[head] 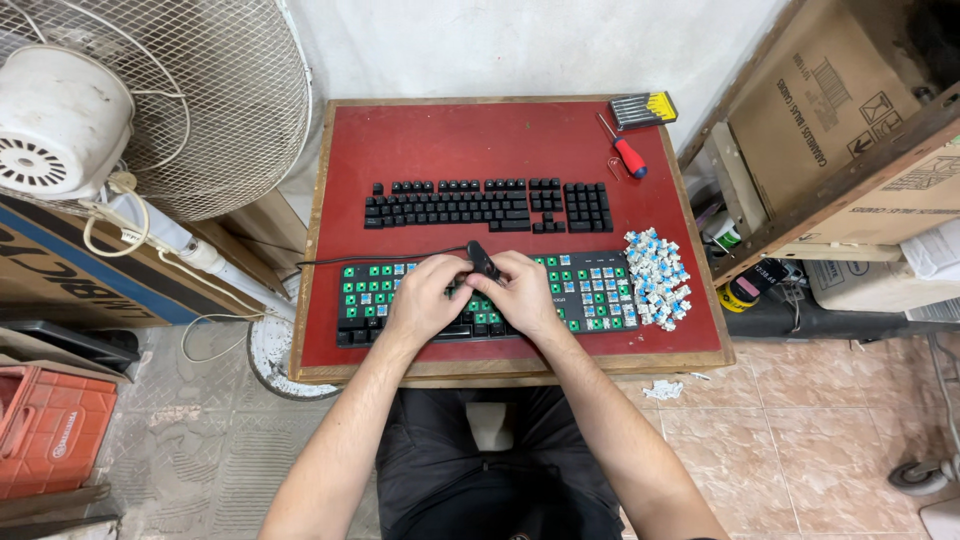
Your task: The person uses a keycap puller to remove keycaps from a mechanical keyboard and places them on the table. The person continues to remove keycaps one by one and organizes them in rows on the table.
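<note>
Nearest the camera, the person's lap and forearms lead up to the front edge of the red counter [400, 140]. The left hand [425, 295] and right hand [520, 295] meet over the middle of a stripped keyboard [590, 295], which lies along the near side of the counter with its caps off and its green plate and blue-topped switches bare. Both hands are curled shut around a small black tool [483, 258], whose dark end stands up between the thumbs; what its lower tip grips is hidden under the fingers. A thin black cable [380, 258] runs left from the keyboard's back edge.

By the look of it, the step in hand is pulling switches from the plate one at a time; many sockets on the left and middle are already bare, while the right block is mostly filled. The next move seems to call for a straight upward lift with the keyboard steadied, so that the switch comes free without bending.

Just right of the keyboard lies a pile of loose switches [657, 275]. Farther back, the keycaps [488, 205] are laid out in keyboard order. At the far right corner rest a red-handled screwdriver [628, 153] and a yellow bit set [643, 109]. Off the counter to the left stands a white fan [130, 100].
</note>
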